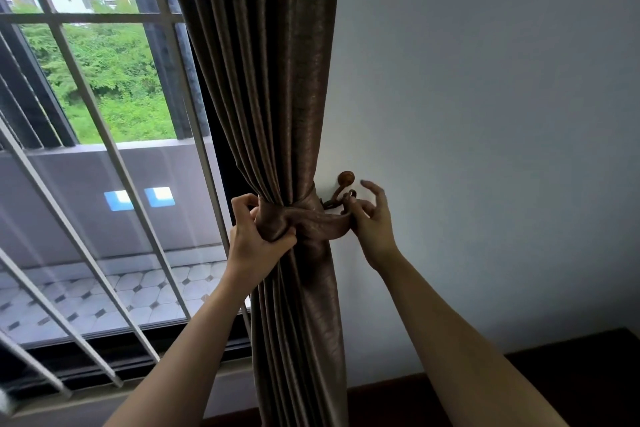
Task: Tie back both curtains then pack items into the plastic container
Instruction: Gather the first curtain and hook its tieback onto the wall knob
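A brown pleated curtain (266,87) hangs gathered at the window's right side, against the white wall. A matching fabric tieback (318,224) wraps around its waist. My left hand (256,236) clutches the bunched curtain and the tieback's left part. My right hand (372,215) pinches the tieback's right end, with its ring and small chain, at the wooden wall hook (345,180). Its other fingers are spread. Whether the ring sits on the hook cannot be told. No plastic container is in view.
A window with white metal bars (104,135) fills the left, with a tiled balcony and greenery outside. The dark window sill (138,354) runs below. A dark wooden surface (588,367) lies at the lower right, under the bare wall.
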Tool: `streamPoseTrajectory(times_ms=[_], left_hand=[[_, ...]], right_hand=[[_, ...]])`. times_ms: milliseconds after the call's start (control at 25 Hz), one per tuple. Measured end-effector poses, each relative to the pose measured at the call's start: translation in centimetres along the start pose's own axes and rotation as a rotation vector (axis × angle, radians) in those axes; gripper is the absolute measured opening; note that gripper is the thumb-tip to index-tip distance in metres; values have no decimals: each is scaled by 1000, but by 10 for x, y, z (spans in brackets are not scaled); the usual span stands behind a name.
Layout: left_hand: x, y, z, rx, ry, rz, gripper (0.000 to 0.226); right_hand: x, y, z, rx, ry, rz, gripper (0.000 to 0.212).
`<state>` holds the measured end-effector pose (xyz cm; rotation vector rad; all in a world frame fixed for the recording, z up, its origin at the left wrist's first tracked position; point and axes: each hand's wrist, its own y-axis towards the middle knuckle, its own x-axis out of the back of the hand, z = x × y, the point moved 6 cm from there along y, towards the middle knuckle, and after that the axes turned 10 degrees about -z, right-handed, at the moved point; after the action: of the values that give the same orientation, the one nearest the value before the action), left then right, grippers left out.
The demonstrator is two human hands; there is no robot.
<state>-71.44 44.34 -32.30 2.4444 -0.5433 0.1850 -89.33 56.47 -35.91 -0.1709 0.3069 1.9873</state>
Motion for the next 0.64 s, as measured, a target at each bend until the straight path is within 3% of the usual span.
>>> streamPoseTrajectory(times_ms=[120,440,640], left_hand=[[0,-2,-1,-3,-10,-1,63],[-1,-3,0,5,-47,16,64],[-4,-6,1,-9,-96,51,64]], right_hand=[[2,2,0,113,-119,-80,19],[-5,0,4,403,-643,-77,28],[-6,7,-3,358,-678,-193,21]])
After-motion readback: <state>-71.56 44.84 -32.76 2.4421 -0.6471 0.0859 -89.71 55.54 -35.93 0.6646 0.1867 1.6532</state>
